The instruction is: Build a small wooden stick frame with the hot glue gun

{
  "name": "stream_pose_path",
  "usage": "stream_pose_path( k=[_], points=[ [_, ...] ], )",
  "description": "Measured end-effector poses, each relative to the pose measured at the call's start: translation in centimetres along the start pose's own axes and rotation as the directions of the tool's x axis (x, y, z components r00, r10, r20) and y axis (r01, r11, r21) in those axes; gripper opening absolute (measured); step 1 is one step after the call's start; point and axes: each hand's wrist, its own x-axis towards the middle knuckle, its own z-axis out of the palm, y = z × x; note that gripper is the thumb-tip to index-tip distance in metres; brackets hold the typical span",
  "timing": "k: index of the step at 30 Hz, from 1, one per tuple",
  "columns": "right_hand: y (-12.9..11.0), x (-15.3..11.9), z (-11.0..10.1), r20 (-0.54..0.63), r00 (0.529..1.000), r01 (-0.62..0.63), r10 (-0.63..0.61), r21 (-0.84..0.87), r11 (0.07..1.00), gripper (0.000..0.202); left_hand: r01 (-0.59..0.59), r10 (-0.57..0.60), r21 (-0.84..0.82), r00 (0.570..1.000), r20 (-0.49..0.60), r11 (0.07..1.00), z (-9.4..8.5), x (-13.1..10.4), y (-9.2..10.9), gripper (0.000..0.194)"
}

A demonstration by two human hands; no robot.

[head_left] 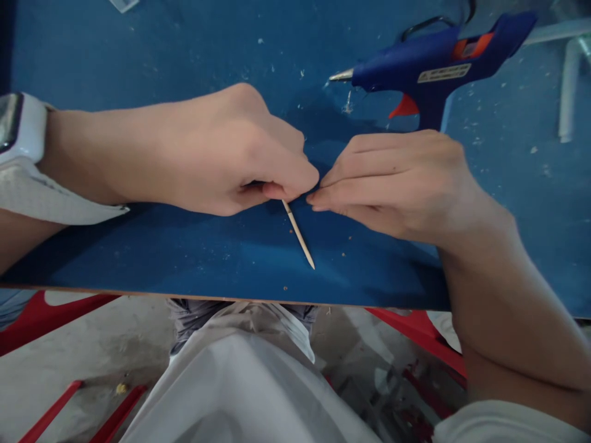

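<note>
My left hand (240,154) is closed over the blue tabletop, thumb and fingers pinched together. From under its thumb a thin pointed wooden stick (299,236) slants down to the right, with a dark ring near its upper end. Its other end is hidden by the fingers. Close by on the right, my right hand (397,181) has its fingers pressed together, tips almost against my left forefinger. Whatever those fingertips hold, if anything, does not show.
A blue hot glue gun (415,64) with a red trigger lies behind my right hand, its metal nozzle pointing left. Translucent glue sticks (569,92) lie at far right. Bits of dried glue dot the blue table (152,258). Red stool parts (415,332) show below its front edge.
</note>
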Motion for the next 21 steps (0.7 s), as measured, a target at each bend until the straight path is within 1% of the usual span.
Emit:
stream_pose_path(
  k=[3,6,10,13,15,17,20,21],
  points=[
    [-0.5,0.4,0.4,0.038,0.999,0.002,0.000,-0.043,0.999,0.023,0.021,-0.021,0.020,1.000,-0.016,1.000,-0.3,-0.1,0.7,0.067],
    [-1.0,0.7,0.8,0.026,1.000,0.003,0.000,-0.084,0.996,0.030,0.021,-0.020,0.048,0.999,-0.030,0.999,-0.4,0.0,1.0,0.065],
    [-1.0,0.6,1.0,0.030,0.999,-0.014,0.016,-0.084,0.996,0.032,-0.048,0.051,0.030,0.993,-0.106,0.998,-0.2,-0.4,0.6,0.055],
    [-0.8,0.4,1.1,0.002,1.000,-0.006,0.006,-0.079,0.997,0.030,-0.101,0.097,-0.019,0.985,-0.142,0.995,0.0,-0.7,0.2,0.044],
    [-0.8,0.4,1.2,-0.012,1.000,-0.006,0.005,-0.095,0.995,0.029,-0.107,0.098,-0.065,0.987,-0.124,0.992,0.1,-0.9,0.0,0.043],
    [-0.8,0.3,1.2,-0.013,1.000,-0.003,0.001,-0.115,0.993,0.026,-0.086,0.077,-0.089,0.992,-0.098,0.992,0.0,-0.8,0.0,0.045],
    [-0.9,0.3,0.8,-0.013,1.000,-0.006,0.004,-0.135,0.991,0.023,-0.065,0.061,-0.076,0.996,-0.060,0.995,-0.3,-0.5,0.5,0.050],
    [-0.8,0.2,0.5,0.001,1.000,-0.008,0.009,-0.132,0.991,0.024,-0.039,0.035,-0.067,0.998,-0.051,0.997,-0.4,-0.4,0.8,0.053]
  ],
)
